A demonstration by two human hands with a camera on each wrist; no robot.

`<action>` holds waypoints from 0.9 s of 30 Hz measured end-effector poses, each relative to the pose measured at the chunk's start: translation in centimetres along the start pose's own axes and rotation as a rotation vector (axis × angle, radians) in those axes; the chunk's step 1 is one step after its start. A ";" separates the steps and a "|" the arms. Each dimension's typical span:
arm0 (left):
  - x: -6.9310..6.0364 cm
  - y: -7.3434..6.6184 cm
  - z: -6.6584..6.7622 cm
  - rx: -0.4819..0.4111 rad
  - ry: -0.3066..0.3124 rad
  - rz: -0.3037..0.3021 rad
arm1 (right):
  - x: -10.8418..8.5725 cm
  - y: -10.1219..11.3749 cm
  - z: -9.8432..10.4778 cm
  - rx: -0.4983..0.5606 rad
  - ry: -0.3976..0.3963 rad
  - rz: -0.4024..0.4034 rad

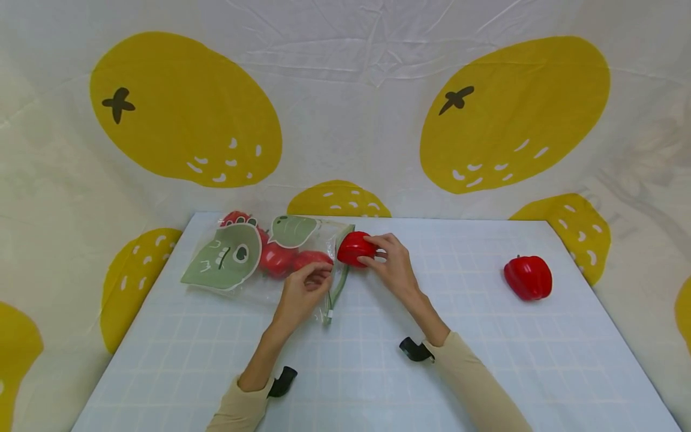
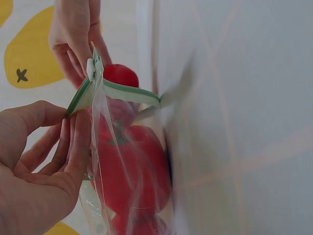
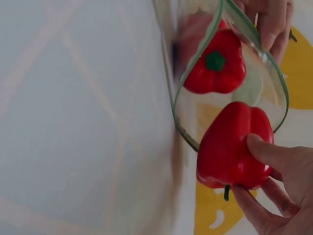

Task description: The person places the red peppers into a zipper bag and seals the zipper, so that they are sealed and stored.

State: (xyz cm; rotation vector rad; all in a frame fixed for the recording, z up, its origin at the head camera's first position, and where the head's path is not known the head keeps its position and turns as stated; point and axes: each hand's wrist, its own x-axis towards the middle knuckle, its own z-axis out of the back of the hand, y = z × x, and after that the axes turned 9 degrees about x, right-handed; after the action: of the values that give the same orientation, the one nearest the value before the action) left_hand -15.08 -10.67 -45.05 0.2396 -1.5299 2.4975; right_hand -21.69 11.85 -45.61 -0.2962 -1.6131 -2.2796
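Note:
A clear zip bag with green print (image 1: 224, 264) lies on the left of the table, several red peppers (image 1: 277, 260) inside. My left hand (image 1: 304, 294) pinches the green-edged rim of its mouth, which faces right; the left wrist view shows thumb and fingers on that rim (image 2: 132, 93). My right hand (image 1: 396, 267) grips a red pepper (image 1: 356, 249) at the bag's mouth. In the right wrist view the mouth stands open, with this pepper (image 3: 234, 147) at its edge, stem toward my right hand (image 3: 288, 181), and another pepper (image 3: 215, 63) inside.
Another red pepper (image 1: 528, 278) lies alone on the right side of the table. The table (image 1: 378, 384) has a pale blue grid cover. Behind it hangs a white cloth with yellow fruit shapes (image 1: 345, 120).

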 end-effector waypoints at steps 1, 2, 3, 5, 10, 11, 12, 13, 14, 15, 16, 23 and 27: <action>0.0 0.0 0.0 -0.004 0.000 0.001 | 0.1 0.0 -0.2 -0.005 0.002 0.000; 0.0 0.0 0.0 -0.009 0.001 0.003 | 0.1 0.0 -0.4 -0.007 0.004 0.000; -0.1 0.0 0.0 -0.013 0.002 0.005 | 0.2 0.0 -0.5 -0.010 0.004 -0.001; -0.1 0.0 0.0 -0.018 0.005 0.008 | 0.2 0.0 -0.9 -0.028 0.003 -0.001; -0.1 0.0 0.0 -0.022 0.010 0.003 | 0.4 0.0 -1.6 -0.082 -0.005 0.020; -0.1 0.0 -0.1 -0.022 0.009 -0.001 | 0.4 0.0 -1.8 -0.089 -0.006 0.026; -0.1 0.0 -0.1 -0.021 0.009 -0.004 | 0.4 0.0 -1.9 -0.095 -0.006 0.033; -0.1 0.0 -0.1 -0.020 0.007 -0.008 | 0.5 0.0 -2.1 -0.102 -0.005 0.038; -0.1 0.1 -0.1 -0.019 0.006 -0.010 | 0.5 0.0 -2.2 -0.109 -0.003 0.044; -0.1 0.1 -0.1 -0.018 0.006 -0.014 | 0.5 -0.1 -2.4 -0.112 -0.001 0.046; -0.1 0.1 -0.1 -0.016 0.005 -0.018 | 0.5 -0.1 -2.5 -0.113 0.001 0.048; 0.0 0.2 -0.2 -0.015 0.010 -0.029 | 0.5 -0.1 -3.3 -0.042 0.026 0.058; 0.0 0.0 -0.2 -0.012 0.006 -0.023 | 0.4 -0.1 -3.5 0.017 0.050 0.055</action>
State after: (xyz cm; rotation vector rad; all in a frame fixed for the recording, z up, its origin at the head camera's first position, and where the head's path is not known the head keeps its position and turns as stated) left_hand -15.08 -10.54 -45.17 0.2459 -1.5304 2.4688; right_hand -22.01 8.48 -46.73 -0.2744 -1.5793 -2.2138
